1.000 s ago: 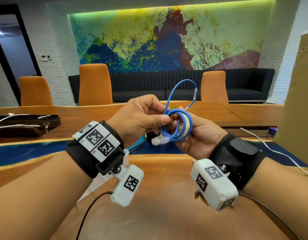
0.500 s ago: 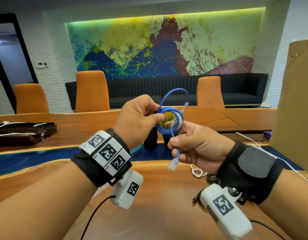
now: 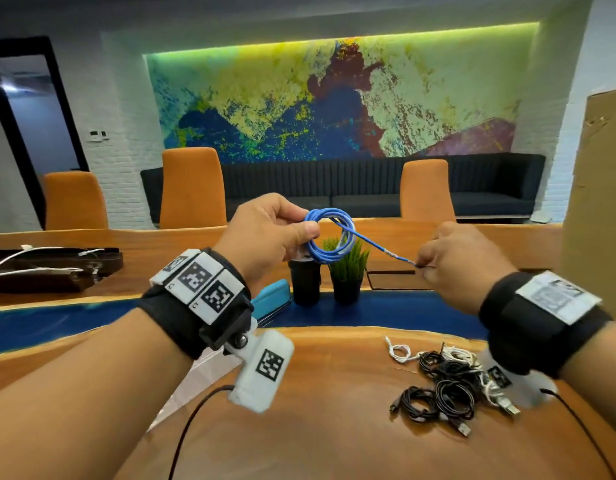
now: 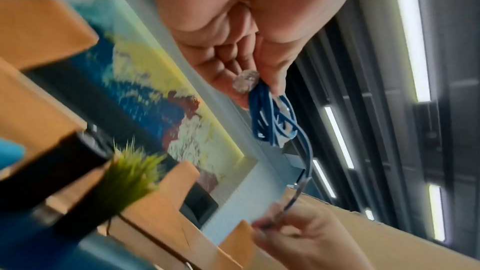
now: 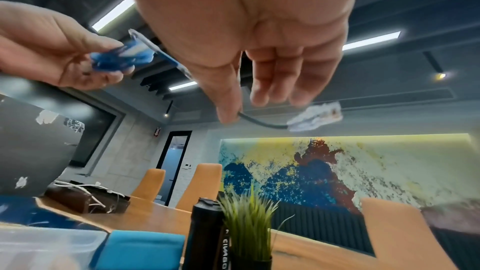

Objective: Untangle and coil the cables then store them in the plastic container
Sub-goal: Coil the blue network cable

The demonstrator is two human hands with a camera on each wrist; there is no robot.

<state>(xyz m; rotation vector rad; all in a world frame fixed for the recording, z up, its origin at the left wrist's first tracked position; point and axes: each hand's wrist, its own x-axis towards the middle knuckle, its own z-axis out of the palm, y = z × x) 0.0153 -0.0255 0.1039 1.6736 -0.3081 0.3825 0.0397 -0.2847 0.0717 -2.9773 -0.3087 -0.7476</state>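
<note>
The left hand (image 3: 265,233) pinches the coiled blue cable (image 3: 329,237) between thumb and fingers, above the desk (image 3: 317,445). The free end of the cable runs from the coil to the right hand (image 3: 462,265), which pinches it near the clear plug (image 5: 315,119). Black and white cables (image 3: 451,386) lie on the desk below the right hand.

We record a blue cable (image 3: 329,237) with a clear plug (image 5: 315,119). The table (image 3: 299,427) is orange-brown wood with a blue band. The cable pile (image 3: 451,386) is black and white. Chairs (image 3: 192,187) are orange.
</note>
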